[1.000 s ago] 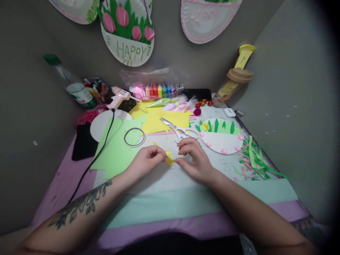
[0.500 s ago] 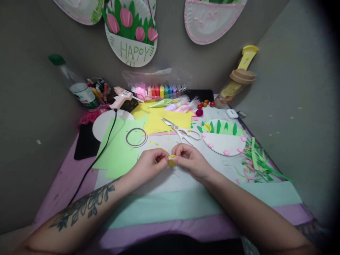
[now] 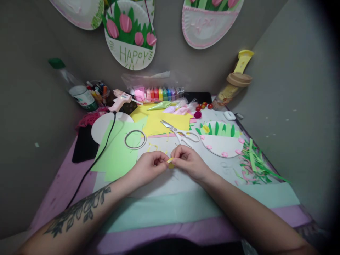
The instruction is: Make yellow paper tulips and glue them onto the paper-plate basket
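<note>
My left hand (image 3: 149, 165) and my right hand (image 3: 187, 161) meet over the white sheet at the table's middle. Both pinch a small yellow paper piece (image 3: 170, 163) between their fingertips; most of it is hidden by the fingers. White-handled scissors (image 3: 181, 134) lie just beyond my right hand, blades pointing to the far left. Small yellow snippets (image 3: 154, 145) are scattered beyond my left hand.
A paper-plate basket with green grass and pink dots (image 3: 221, 141) lies at right, green and pink scraps (image 3: 253, 161) beside it. Green paper (image 3: 117, 148), a tape ring (image 3: 135, 139), yellow sheets (image 3: 162, 120), a pink glue gun (image 3: 119, 100) with black cord, a bottle (image 3: 77, 90) and clay packs (image 3: 159, 93) stand further back.
My right hand moved left to meet my left hand, and both closed on the yellow piece. The view shifted down slightly.
</note>
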`<state>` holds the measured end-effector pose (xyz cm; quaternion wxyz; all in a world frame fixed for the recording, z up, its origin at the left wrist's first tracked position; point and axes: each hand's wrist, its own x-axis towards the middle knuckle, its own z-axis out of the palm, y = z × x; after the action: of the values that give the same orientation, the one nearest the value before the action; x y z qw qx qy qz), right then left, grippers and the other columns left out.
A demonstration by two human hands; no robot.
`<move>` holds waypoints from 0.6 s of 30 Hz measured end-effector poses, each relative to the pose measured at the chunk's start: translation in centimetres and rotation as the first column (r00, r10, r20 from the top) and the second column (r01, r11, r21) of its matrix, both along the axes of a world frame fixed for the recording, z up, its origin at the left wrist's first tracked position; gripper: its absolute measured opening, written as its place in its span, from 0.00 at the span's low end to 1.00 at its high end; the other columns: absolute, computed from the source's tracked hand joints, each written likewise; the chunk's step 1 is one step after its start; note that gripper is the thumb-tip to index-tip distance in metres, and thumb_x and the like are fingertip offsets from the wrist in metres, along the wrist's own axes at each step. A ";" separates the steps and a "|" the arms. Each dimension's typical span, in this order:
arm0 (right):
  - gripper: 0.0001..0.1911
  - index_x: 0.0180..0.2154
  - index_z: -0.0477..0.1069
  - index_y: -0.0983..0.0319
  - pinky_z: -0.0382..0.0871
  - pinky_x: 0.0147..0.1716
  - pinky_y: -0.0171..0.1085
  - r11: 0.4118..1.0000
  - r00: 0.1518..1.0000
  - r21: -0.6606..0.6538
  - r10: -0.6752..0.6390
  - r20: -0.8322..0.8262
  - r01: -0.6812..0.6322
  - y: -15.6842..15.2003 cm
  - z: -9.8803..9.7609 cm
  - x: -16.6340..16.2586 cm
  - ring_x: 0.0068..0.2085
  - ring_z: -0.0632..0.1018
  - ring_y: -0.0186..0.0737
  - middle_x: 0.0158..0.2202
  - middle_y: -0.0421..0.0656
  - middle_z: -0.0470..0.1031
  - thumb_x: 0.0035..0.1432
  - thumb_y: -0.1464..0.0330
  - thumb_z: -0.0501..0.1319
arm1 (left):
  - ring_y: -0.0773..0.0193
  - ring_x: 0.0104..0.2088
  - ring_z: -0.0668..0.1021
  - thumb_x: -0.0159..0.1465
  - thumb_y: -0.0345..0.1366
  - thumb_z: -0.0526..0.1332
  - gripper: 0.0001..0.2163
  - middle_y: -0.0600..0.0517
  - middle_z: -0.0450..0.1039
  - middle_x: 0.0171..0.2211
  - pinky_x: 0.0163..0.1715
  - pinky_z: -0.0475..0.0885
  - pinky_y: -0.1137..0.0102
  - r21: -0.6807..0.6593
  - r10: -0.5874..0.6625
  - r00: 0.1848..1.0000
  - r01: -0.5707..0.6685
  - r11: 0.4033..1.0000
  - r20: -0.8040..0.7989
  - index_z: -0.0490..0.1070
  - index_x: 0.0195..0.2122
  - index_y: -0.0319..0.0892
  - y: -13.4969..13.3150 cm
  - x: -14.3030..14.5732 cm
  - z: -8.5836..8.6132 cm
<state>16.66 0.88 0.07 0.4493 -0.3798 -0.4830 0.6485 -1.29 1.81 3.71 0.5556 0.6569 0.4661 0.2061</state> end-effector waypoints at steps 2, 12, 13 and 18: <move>0.11 0.25 0.64 0.61 0.61 0.29 0.33 1.000 1.000 0.002 -0.003 0.001 0.003 0.0 0.0 -0.1 0.28 0.69 0.31 0.27 0.37 0.69 0.49 0.68 0.67 | 0.68 0.27 0.69 0.56 0.38 0.58 0.09 0.53 0.72 0.26 0.27 0.62 0.75 -0.001 -0.003 1.000 0.003 1.000 0.010 0.72 0.30 0.38 0.0 0.0 0.0; 0.12 0.25 0.63 0.61 0.61 0.27 0.33 0.999 0.993 0.026 -0.042 0.112 0.039 0.0 0.3 -0.1 0.27 0.68 0.31 0.25 0.36 0.68 0.48 0.67 0.67 | 0.70 0.24 0.66 0.56 0.41 0.60 0.11 0.55 0.68 0.23 0.24 0.60 0.75 -0.048 -0.029 0.999 0.029 0.998 0.016 0.71 0.31 0.37 -0.1 0.1 0.4; 0.12 0.25 0.63 0.61 0.62 0.27 0.33 0.999 0.991 0.034 -0.042 0.127 0.038 0.0 0.3 -0.2 0.27 0.68 0.31 0.25 0.36 0.68 0.47 0.66 0.67 | 0.70 0.24 0.66 0.56 0.41 0.59 0.11 0.55 0.68 0.23 0.24 0.59 0.75 -0.043 -0.029 1.000 0.030 0.999 0.009 0.72 0.31 0.37 -0.1 0.1 0.3; 0.11 0.25 0.63 0.61 0.63 0.28 0.33 0.997 0.983 0.072 -0.049 0.177 0.037 0.0 0.2 -0.2 0.27 0.68 0.32 0.26 0.37 0.68 0.48 0.67 0.65 | 0.69 0.24 0.67 0.58 0.42 0.58 0.11 0.54 0.69 0.24 0.24 0.60 0.75 0.029 0.008 0.999 -0.007 1.000 -0.042 0.71 0.29 0.38 -0.1 0.2 -0.2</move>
<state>16.44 0.88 0.31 0.4308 -0.4310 -0.5348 0.5853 -1.13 1.72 3.55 0.5353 0.6674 0.4771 0.2011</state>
